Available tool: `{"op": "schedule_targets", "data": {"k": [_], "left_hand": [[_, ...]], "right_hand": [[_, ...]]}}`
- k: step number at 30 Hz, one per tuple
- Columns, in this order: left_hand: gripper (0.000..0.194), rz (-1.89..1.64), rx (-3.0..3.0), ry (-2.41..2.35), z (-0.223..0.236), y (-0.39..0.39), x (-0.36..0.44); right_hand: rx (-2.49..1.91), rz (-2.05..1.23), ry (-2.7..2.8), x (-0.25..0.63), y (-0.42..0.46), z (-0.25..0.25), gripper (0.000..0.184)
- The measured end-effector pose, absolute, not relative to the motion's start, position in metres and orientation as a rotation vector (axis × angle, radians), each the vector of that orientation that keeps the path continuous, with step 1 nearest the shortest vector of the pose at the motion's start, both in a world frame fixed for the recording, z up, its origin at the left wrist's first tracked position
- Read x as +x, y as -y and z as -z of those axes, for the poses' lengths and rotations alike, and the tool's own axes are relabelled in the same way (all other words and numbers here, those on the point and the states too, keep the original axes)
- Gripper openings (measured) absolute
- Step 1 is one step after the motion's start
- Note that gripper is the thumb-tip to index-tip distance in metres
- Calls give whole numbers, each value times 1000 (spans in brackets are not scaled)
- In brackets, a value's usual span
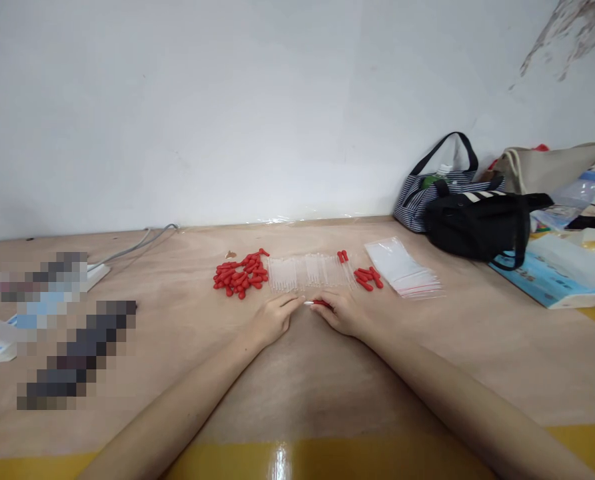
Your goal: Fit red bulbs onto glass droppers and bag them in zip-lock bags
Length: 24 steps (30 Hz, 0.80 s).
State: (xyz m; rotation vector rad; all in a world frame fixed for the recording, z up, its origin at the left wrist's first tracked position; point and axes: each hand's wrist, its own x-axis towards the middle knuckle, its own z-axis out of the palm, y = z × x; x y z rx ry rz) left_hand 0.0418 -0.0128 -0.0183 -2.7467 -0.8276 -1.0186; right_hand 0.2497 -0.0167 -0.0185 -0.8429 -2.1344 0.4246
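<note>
My right hand (343,312) is closed around a red rubber bulb (322,303) just above the table. My left hand (276,318) pinches a thin clear tube (308,303), whose end meets the bulb between my two hands. Beyond the hands lies a row of clear thin tubes (283,273), side by side. To its left is a heap of red rubber bulbs (239,277). Two red-capped tubes (343,257) lie at the row's right end, and several more red bulbs (368,279) rest just right of them.
Clear zip bags (398,263) are fanned out at the right. Farther right stand a black bag (477,225), a striped bag (410,203) and a blue packet (552,273). A grey cable (132,248) and blurred objects (84,350) are on the left. A white wall (257,113) closes the back.
</note>
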Motion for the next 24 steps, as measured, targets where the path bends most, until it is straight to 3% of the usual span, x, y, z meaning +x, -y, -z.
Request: {"op": "schedule_targets", "data": {"k": [4, 8, 10, 19, 24], "left_hand": [[31, 1121, -2795, 969, 15, 14, 46], [35, 1189, -2827, 1059, 12, 16, 48], [39, 1176, -2777, 1099, 9, 15, 47], [18, 1101, -2460, 1356, 8, 7, 42], [18, 1051, -2495, 1384, 11, 8, 42]], "right_hand": [[-834, -627, 1890, 243, 11, 17, 17], [-888, -899, 1448, 235, 5, 18, 43], [-928, -922, 1319, 240, -3, 13, 46], [-1785, -405, 1564, 319, -71, -26, 38], [-1917, -342, 1722, 312, -82, -14, 35]]}}
